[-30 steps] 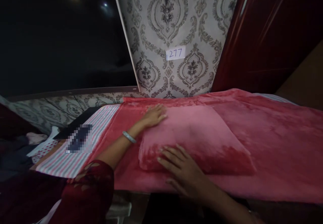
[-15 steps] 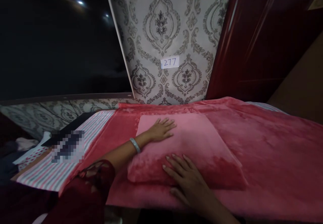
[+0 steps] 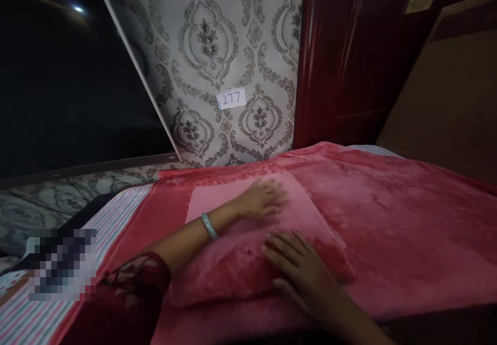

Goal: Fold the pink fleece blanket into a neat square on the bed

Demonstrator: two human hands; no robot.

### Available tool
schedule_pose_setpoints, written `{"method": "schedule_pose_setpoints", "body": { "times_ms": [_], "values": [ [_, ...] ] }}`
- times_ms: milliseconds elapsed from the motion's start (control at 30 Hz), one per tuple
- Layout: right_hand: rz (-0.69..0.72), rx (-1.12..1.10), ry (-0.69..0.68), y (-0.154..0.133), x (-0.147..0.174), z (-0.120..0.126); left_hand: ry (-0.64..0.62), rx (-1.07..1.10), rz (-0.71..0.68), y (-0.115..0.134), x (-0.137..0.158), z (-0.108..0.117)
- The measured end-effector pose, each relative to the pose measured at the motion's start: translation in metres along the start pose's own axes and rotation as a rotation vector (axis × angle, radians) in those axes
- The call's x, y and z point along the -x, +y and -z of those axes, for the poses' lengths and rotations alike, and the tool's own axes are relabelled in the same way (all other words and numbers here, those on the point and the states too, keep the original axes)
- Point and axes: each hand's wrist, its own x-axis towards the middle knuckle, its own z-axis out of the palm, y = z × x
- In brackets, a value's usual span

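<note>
Fingers [image 3: 287,252] loosely apart, the left hand [image 3: 261,200] and right hand [image 3: 301,272] are lying over the blanket [image 3: 236,249], left on the spread cover [image 3: 407,220], its folding seemingly done and only smoothing perhaps remaining.

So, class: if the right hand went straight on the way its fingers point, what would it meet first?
Probably the left wrist, near the bangle; depth is unclear, so it might pass beneath.
</note>
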Motion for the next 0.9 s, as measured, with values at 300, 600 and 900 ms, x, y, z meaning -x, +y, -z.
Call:
{"method": "schedule_pose_setpoints", "body": {
  "times_ms": [300,600,900],
  "values": [
    [-0.099,-0.036,-0.090,0.007,0.016,-0.018,-0.066,0.089,-0.007,-0.018,-0.040,-0.032],
    [-0.095,-0.087,-0.105,0.012,0.015,-0.014,-0.075,0.165,0.213,-0.079,-0.079,-0.045],
    [-0.168,-0.164,-0.156,0.006,0.003,-0.001,-0.040,-0.007,0.350,-0.055,-0.081,-0.026]
  ]
}}
